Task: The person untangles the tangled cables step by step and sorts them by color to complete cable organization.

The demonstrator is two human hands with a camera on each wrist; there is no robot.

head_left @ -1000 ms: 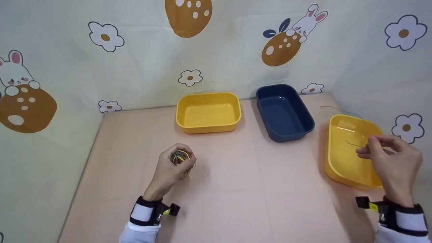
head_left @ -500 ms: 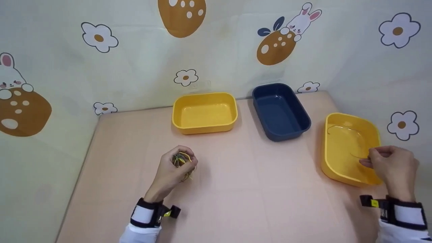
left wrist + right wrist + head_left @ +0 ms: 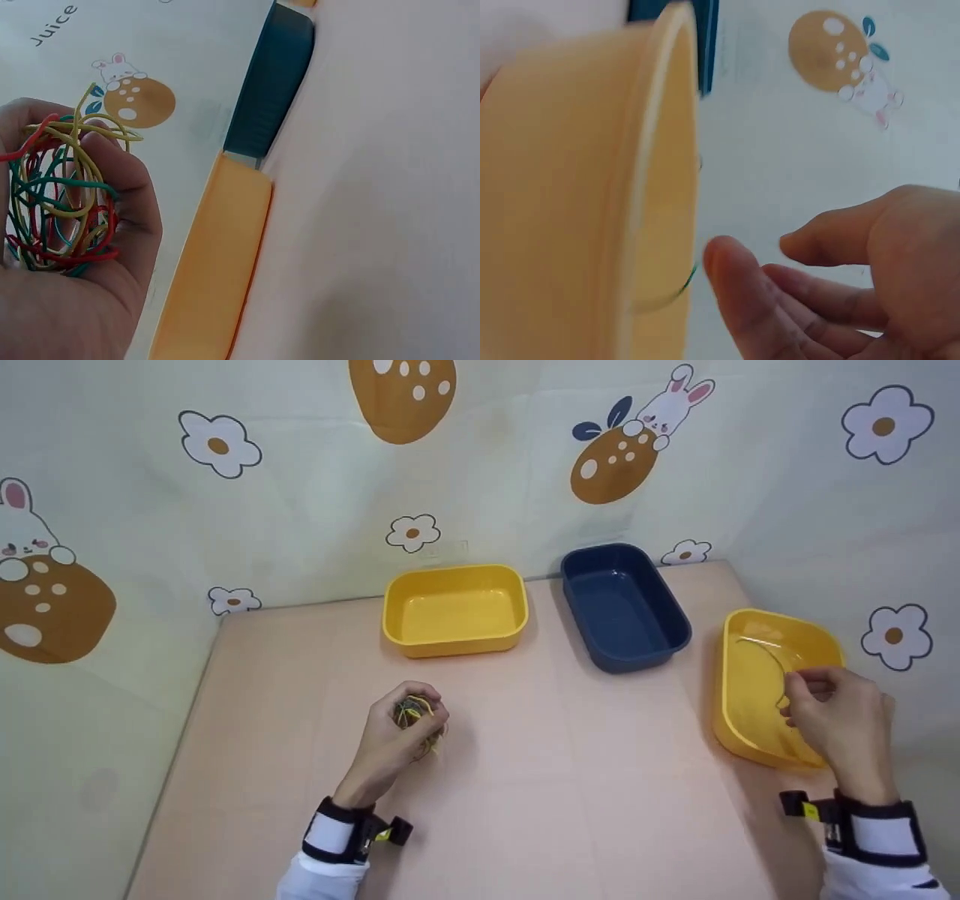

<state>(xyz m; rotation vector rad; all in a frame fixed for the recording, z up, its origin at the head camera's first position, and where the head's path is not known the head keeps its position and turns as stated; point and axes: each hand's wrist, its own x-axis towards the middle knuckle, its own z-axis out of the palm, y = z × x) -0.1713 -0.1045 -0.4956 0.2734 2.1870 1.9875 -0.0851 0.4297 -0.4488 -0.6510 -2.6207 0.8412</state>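
My left hand (image 3: 394, 731) grips a tangle of thin coloured cords (image 3: 64, 195) above the middle of the table. Red, yellow and green loops show between the curled fingers in the left wrist view, and a few ends stick out. Over the yellow tray on the right (image 3: 739, 720), my right hand (image 3: 840, 716) has its thumb and index fingertip apart, with a gap between them in the right wrist view. A thin green cord (image 3: 688, 279) curves inside that tray, one end close by the index fingertip.
At the back of the table (image 3: 510, 825) stand another yellow tray (image 3: 457, 649) and a dark blue tray (image 3: 637, 664). A patterned cloth wall (image 3: 300, 525) rises behind and along both sides.
The right hand has lowered the cord into the right tray, shifted left, and parted its fingers from it. The left hand keeps the tangle, shifted slightly right.
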